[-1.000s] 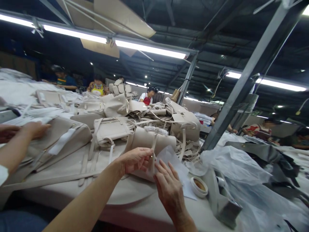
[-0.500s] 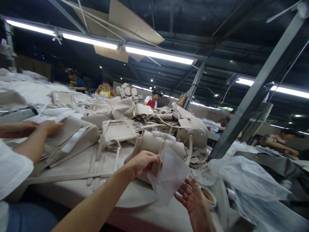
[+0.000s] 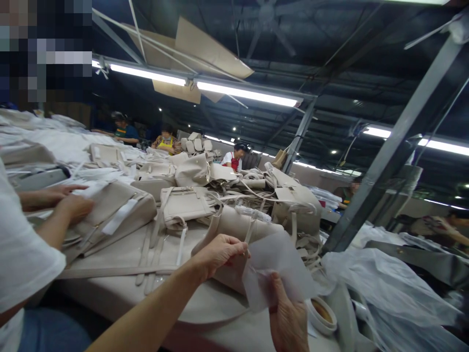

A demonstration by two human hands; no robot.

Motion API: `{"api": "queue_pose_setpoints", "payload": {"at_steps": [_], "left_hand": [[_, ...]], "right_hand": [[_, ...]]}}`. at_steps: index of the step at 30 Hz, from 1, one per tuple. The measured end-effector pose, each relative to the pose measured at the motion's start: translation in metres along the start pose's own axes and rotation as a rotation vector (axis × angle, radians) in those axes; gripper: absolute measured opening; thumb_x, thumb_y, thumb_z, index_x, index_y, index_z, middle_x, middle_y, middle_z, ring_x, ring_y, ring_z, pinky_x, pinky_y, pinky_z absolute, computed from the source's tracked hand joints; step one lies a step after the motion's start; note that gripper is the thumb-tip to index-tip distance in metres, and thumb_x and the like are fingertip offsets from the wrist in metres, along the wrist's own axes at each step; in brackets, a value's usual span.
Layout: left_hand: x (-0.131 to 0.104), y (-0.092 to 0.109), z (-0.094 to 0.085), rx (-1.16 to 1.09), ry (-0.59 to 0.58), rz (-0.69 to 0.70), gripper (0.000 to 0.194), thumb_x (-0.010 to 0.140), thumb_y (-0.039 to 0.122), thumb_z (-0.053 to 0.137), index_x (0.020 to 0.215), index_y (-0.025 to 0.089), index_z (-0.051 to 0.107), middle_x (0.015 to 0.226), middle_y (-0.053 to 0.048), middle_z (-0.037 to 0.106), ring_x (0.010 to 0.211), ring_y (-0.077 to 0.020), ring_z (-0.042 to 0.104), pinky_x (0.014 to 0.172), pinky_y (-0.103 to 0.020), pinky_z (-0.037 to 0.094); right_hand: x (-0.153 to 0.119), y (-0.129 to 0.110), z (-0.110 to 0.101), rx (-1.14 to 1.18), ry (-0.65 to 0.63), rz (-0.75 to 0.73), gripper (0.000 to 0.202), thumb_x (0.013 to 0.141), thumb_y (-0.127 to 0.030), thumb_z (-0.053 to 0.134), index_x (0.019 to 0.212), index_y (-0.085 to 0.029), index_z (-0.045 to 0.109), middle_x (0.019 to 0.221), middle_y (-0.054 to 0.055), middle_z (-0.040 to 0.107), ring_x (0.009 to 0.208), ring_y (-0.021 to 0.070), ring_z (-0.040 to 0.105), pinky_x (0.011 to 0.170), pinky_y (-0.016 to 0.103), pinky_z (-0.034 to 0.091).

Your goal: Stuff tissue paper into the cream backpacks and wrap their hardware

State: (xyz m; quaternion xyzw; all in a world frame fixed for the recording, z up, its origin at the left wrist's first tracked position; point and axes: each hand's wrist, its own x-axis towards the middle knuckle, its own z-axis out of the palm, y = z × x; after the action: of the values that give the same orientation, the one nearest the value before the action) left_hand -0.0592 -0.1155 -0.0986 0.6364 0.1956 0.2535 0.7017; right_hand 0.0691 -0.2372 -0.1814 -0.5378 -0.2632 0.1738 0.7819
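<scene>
Thin translucent white paper (image 3: 278, 264) is held in my right hand (image 3: 287, 318), the thumb pressed on its front and the fingers behind it, out of sight. My left hand (image 3: 223, 254) is closed in a pinch at the paper's upper left edge, on what looks like a narrow beige strap (image 3: 251, 230) of a handbag. That beige handbag (image 3: 230, 222) lies on its side just beyond my hands, partly covered by the paper. A roll of tape (image 3: 322, 315) rests to the right of my right hand.
Beige bags (image 3: 186, 205) and loose straps are heaped across the table (image 3: 205, 303). At left, a co-worker's hands (image 3: 69, 203) touch a bag (image 3: 117, 215). Clear plastic (image 3: 388, 283) covers the right side, near a metal post (image 3: 395, 132). Other people sit farther back.
My right hand has moved up and left and now grips the paper, which is spread flatter. My left hand keeps its pinch. The view has shifted slightly.
</scene>
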Motion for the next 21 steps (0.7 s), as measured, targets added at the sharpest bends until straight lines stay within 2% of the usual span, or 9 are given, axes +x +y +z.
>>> {"api": "queue_pose_setpoints", "payload": {"at_steps": [3, 5, 8, 10, 12, 15, 18, 21], "left_hand": [[0.003, -0.004, 0.003, 0.007, 0.055, 0.067, 0.049, 0.056, 0.060, 0.072, 0.063, 0.012, 0.069, 0.057, -0.002, 0.059, 0.051, -0.0107, 0.045, 0.052, -0.025, 0.030], [0.003, -0.002, 0.000, 0.041, 0.057, 0.082, 0.047, 0.057, 0.059, 0.071, 0.061, 0.012, 0.067, 0.054, 0.000, 0.056, 0.050, -0.0105, 0.044, 0.051, -0.025, 0.029], [0.000, 0.008, -0.014, 0.128, -0.039, 0.056, 0.043, 0.057, 0.055, 0.071, 0.062, 0.013, 0.066, 0.054, 0.001, 0.055, 0.050, -0.0103, 0.043, 0.050, -0.024, 0.028], [-0.002, 0.014, -0.023, 0.172, -0.108, 0.041, 0.042, 0.059, 0.054, 0.071, 0.063, 0.013, 0.066, 0.054, 0.001, 0.054, 0.050, -0.0102, 0.043, 0.050, -0.024, 0.028], [-0.003, 0.019, -0.028, 0.190, -0.132, 0.040, 0.041, 0.059, 0.054, 0.070, 0.063, 0.013, 0.066, 0.054, 0.001, 0.054, 0.050, -0.0100, 0.043, 0.050, -0.024, 0.029], [-0.002, 0.021, -0.026, 0.185, -0.128, 0.038, 0.040, 0.058, 0.053, 0.070, 0.064, 0.013, 0.066, 0.055, 0.002, 0.054, 0.050, -0.0100, 0.042, 0.050, -0.024, 0.029], [-0.003, 0.021, -0.019, 0.190, -0.059, 0.061, 0.041, 0.059, 0.053, 0.068, 0.066, 0.013, 0.067, 0.055, 0.002, 0.052, 0.050, -0.0099, 0.041, 0.050, -0.024, 0.028], [-0.006, 0.022, -0.016, 0.199, 0.055, 0.129, 0.038, 0.061, 0.052, 0.068, 0.063, 0.013, 0.067, 0.057, 0.000, 0.054, 0.054, -0.0118, 0.044, 0.053, -0.025, 0.030]], "right_hand": [[-0.007, 0.000, 0.004, 0.099, 0.019, 0.097, 0.056, 0.064, -0.047, 0.080, 0.112, -0.021, 0.065, 0.113, 0.006, 0.072, 0.112, 0.0272, 0.062, 0.093, 0.037, 0.052], [-0.005, -0.012, -0.003, 0.231, -0.072, 0.195, 0.054, 0.058, -0.053, 0.082, 0.099, -0.020, 0.071, 0.105, 0.008, 0.075, 0.102, 0.0290, 0.067, 0.089, 0.041, 0.053], [0.011, -0.039, -0.026, 0.374, -0.247, 0.347, 0.068, 0.061, -0.076, 0.065, 0.099, -0.020, 0.073, 0.103, 0.013, 0.075, 0.091, 0.0282, 0.070, 0.079, 0.042, 0.055], [0.024, -0.057, -0.037, 0.354, -0.366, 0.405, 0.077, 0.063, -0.081, 0.057, 0.104, -0.018, 0.072, 0.104, 0.016, 0.074, 0.087, 0.0273, 0.071, 0.076, 0.041, 0.055], [0.031, -0.068, -0.037, 0.240, -0.483, 0.425, 0.071, 0.063, -0.075, 0.064, 0.104, -0.017, 0.072, 0.101, 0.016, 0.075, 0.084, 0.0271, 0.071, 0.074, 0.040, 0.055], [0.030, -0.072, -0.016, 0.029, -0.582, 0.397, 0.052, 0.064, -0.054, 0.078, 0.100, -0.016, 0.072, 0.090, 0.012, 0.076, 0.078, 0.0250, 0.071, 0.071, 0.037, 0.054], [0.025, -0.067, 0.008, -0.065, -0.541, 0.336, 0.038, 0.063, -0.041, 0.083, 0.087, -0.013, 0.072, 0.076, 0.008, 0.076, 0.068, 0.0205, 0.069, 0.066, 0.029, 0.053], [0.026, -0.058, 0.018, -0.068, -0.359, 0.337, 0.040, 0.056, -0.042, 0.085, 0.080, -0.014, 0.070, 0.065, 0.004, 0.073, 0.058, 0.0205, 0.067, 0.058, 0.029, 0.052]]}}
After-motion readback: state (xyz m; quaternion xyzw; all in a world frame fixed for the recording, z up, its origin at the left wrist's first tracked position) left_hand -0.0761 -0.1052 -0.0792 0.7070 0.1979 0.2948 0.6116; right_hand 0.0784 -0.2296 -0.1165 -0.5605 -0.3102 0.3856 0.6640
